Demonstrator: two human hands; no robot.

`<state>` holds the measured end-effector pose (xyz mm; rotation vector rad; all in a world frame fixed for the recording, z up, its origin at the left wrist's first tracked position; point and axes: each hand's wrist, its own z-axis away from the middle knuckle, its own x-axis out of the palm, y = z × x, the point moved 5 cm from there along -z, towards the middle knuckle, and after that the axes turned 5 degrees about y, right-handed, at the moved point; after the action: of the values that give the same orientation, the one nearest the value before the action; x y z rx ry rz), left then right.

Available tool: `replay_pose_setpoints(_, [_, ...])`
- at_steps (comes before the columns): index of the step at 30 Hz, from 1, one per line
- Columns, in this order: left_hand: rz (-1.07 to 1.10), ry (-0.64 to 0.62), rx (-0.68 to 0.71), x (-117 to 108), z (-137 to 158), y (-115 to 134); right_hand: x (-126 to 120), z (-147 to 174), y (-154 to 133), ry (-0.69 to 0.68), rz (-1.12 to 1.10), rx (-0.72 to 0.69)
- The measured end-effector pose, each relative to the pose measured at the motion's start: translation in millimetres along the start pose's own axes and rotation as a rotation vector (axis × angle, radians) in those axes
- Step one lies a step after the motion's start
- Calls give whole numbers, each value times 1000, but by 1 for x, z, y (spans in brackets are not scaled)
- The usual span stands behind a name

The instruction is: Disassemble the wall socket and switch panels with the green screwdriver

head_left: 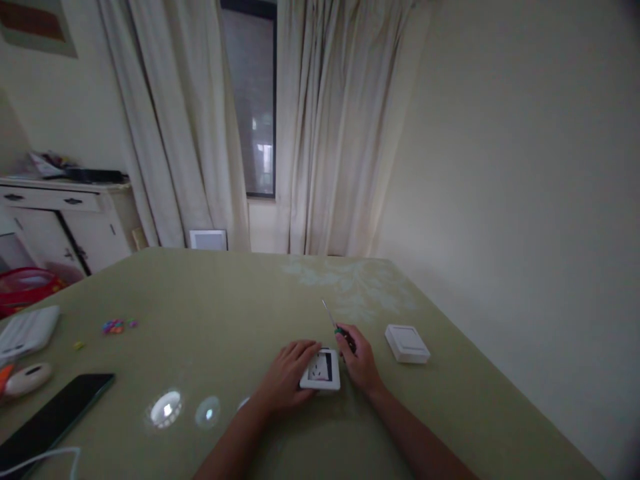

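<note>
My left hand is closed on the left side of a white wall socket, thumb below and fingers over its top edge. The socket's face, with its slots, is turned up toward me, and a dark gap shows along the right of the insert. Just right of it, my right hand grips a screwdriver by its dark and green handle. The metal shaft points up and left, away from the socket, with its tip in the air. A white square box-like piece lies on the table to the right.
The pale green table has a wall along its right side. At left lie a black phone with a white cable, a white mouse-shaped item, a white case and small colourful bits. Curtains hang behind.
</note>
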<state>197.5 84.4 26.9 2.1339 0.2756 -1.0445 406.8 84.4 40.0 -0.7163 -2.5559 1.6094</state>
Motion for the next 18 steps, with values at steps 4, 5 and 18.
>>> replay_pose_setpoints(4, [40, 117, -30, -2, -2, -2, 1, -2, 4, -38, 19, 0])
replay_pose_setpoints(5, [49, 160, -51, -4, -3, -5, 1, -3, 5, -46, 21, 5])
replay_pose_setpoints(18, [-192, 355, -363, -71, 25, -88, 2, -4, 10, -72, 57, 31])
